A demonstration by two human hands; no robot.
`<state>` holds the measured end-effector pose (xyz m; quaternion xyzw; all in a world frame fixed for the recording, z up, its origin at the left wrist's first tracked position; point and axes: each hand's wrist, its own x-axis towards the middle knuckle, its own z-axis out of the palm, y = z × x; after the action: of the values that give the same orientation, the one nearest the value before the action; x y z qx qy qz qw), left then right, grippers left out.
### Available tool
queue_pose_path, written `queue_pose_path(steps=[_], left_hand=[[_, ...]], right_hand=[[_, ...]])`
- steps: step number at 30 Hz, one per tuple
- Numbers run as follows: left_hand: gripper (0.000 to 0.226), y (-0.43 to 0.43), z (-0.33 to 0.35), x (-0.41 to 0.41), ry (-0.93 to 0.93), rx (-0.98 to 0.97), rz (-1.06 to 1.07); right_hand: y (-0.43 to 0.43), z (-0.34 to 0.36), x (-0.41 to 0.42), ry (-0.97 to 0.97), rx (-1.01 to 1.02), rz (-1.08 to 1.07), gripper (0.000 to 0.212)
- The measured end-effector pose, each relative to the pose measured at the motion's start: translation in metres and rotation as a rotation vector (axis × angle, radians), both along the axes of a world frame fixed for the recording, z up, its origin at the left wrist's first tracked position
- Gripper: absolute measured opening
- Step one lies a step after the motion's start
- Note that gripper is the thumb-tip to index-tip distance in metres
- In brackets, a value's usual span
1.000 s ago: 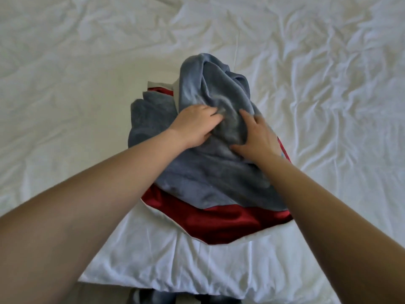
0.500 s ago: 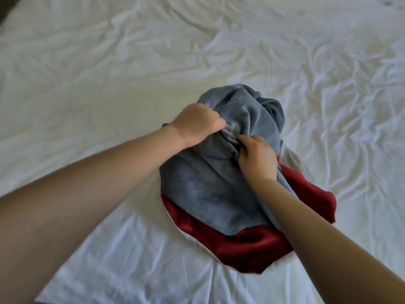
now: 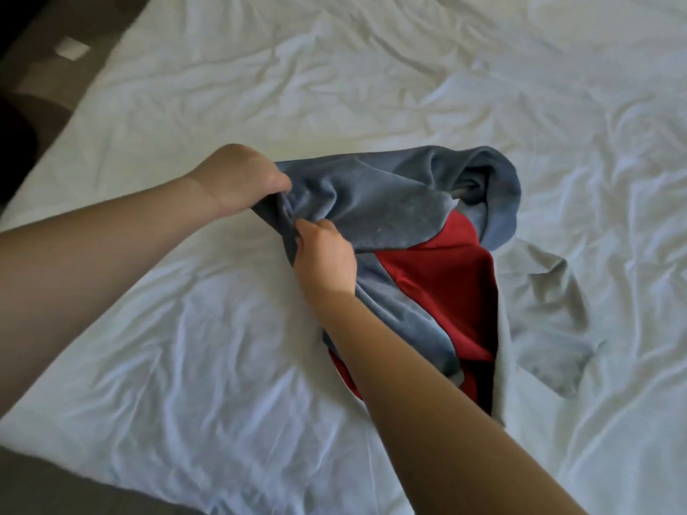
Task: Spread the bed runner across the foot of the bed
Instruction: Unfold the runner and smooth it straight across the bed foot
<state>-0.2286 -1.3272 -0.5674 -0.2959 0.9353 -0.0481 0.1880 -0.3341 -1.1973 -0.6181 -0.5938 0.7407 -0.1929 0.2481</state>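
The bed runner [image 3: 394,202] is a bunched cloth, grey-blue plush on one side and red satin [image 3: 442,276] on the other, with a pale lining edge. It lies crumpled in the middle of the white bed [image 3: 186,347]. My left hand [image 3: 238,180] is closed on the grey end at the bundle's left. My right hand [image 3: 323,254] pinches the same grey fold just below it. Between them the fabric is lifted and stretched leftward; the rest still lies heaped to the right.
The wrinkled white sheet [image 3: 409,68] covers the whole bed. The bed's left edge runs diagonally, with dark brown floor [image 3: 41,68] beyond it and at the lower left corner. A small pale patch [image 3: 72,48] lies on the floor at the top left.
Both hands closed on the grey end and drew it left and up, opening the bundle and baring more red. The view turned, bringing the bed's left edge in.
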Motion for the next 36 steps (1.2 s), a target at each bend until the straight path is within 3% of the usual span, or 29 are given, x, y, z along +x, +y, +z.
queue_pose_path(steps=[4,8,12,16,19,22,25,28,32,36], left_hand=[[0.013,0.005,-0.017,0.017,0.009,0.0,0.049],[0.024,0.018,-0.032,0.004,0.225,0.064,0.043],[0.035,0.041,-0.034,-0.039,0.473,0.086,-0.094],[0.036,0.073,-0.037,-0.102,0.63,0.103,-0.217],[0.05,0.089,-0.046,-0.143,0.585,0.152,-0.232],[0.069,0.094,-0.059,-0.166,0.443,0.196,-0.144],[0.062,0.098,-0.07,-0.173,0.394,0.228,-0.111],[0.039,0.104,-0.076,-0.171,0.444,0.199,-0.149],[0.03,0.099,-0.07,-0.155,0.408,0.207,-0.246],[0.023,0.078,-0.057,-0.124,0.291,0.193,-0.317]], right_hand=[[0.002,-0.005,-0.006,0.056,0.03,0.117,0.017],[0.016,0.001,-0.039,0.138,-0.038,0.182,0.028],[0.042,0.009,-0.101,0.255,-0.196,0.165,0.034],[0.073,0.004,-0.17,0.406,-0.183,0.089,0.042],[0.095,-0.006,-0.198,0.44,-0.032,0.027,0.066],[0.104,-0.02,-0.204,0.307,0.116,-0.027,0.087],[0.105,-0.037,-0.196,0.179,0.178,-0.012,0.094],[0.103,-0.049,-0.178,0.163,0.108,-0.122,0.073],[0.094,-0.05,-0.149,0.141,0.025,-0.241,0.03],[0.081,-0.043,-0.114,0.137,0.021,-0.143,0.025]])
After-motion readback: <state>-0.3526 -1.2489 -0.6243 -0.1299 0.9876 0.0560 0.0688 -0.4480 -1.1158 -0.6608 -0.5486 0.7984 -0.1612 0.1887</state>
